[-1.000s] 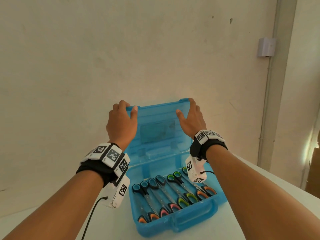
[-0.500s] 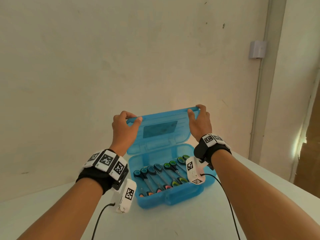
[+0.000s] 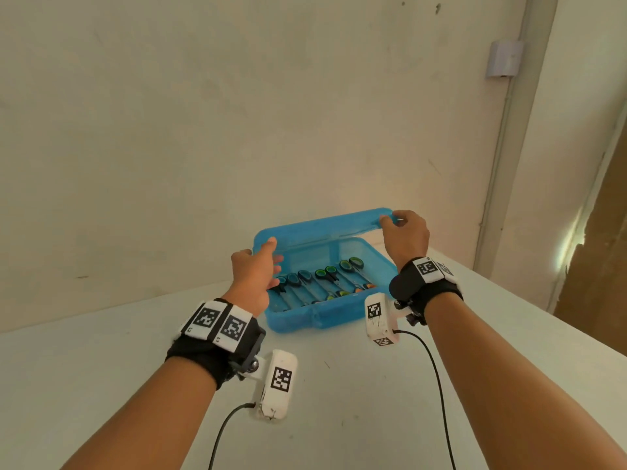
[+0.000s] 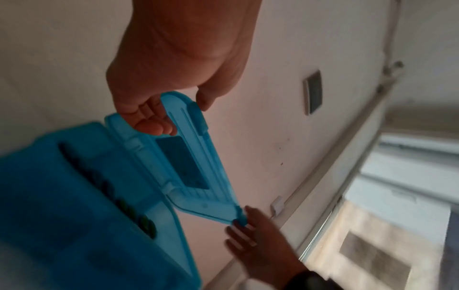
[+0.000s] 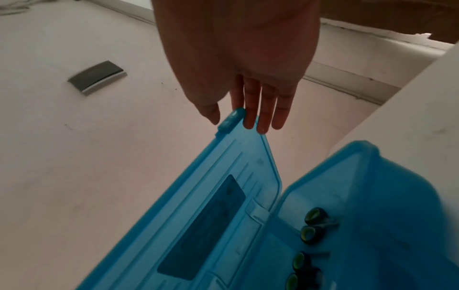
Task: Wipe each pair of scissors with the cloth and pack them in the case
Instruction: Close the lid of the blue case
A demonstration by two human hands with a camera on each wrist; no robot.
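Scissors [image 3: 322, 283] lie side by side in the tray of a blue case [image 3: 315, 317] that sits on a white table [image 3: 101, 385], seen from the head camera; the case's lid [image 3: 325, 228] tilts partway down over them. At the lid's left corner the left hand [image 3: 254, 283] has its thumb on top and fingers underneath, and the right hand [image 3: 405, 237] pinches the right corner. From the left wrist, the left hand [image 4: 159, 98] holds the lid [image 4: 183, 157] edge between fingers and thumb, with the right hand [image 4: 250, 235] at the far corner. From the right wrist, the right hand [image 5: 243, 88] rests nearly straight fingers behind the lid [image 5: 223, 196] edge, thumb in front, above the scissors [image 5: 310, 235] in the tray.
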